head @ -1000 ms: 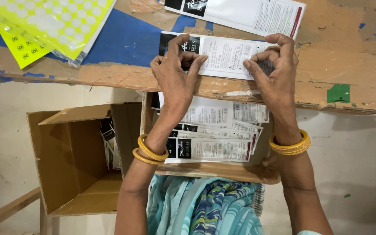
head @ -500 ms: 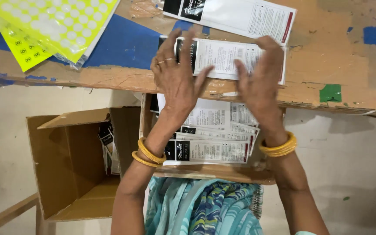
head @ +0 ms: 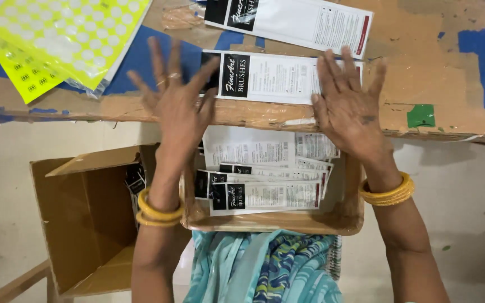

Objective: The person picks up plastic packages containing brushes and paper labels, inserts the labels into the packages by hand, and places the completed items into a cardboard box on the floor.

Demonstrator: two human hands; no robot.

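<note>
At far left, sheets of bright yellow round stickers (head: pixel 57 39) lie fanned over the worn edge of a workbench (head: pixel 456 90), its blue paint scraped away to bare brown board with a small green patch near the right. Below them an open brown cardboard carton (head: pixel 85 219) stands on the pale floor (head: pixel 7 202), flaps up, a few dark-ended packets showing at its inner wall. The person's left hand (head: pixel 178 104), ringed and with yellow bangles at the wrist, hovers with fingers spread wide and holds nothing, its fingertips over the left, black end of a flat white card packet (head: pixel 270 77) that lies on the bench just inside its front edge. A second long white packet (head: pixel 293 19) of the same kind lies farther back on the bench, tilted slightly. Under the bench edge, on the person's lap, a shallow cardboard tray (head: pixel 343 216) holds a loose stack of similar flat packets (head: pixel 262 174), white with black ends, overlapping one another. The right hand (head: pixel 349 106), also open and flat with fingers splayed, grips nothing and sits over the right end of the near packet; whether it touches the card cannot be told. Yellow bangles circle that wrist too. A blue-green patterned garment (head: pixel 265 269) fills the bottom centre.
</note>
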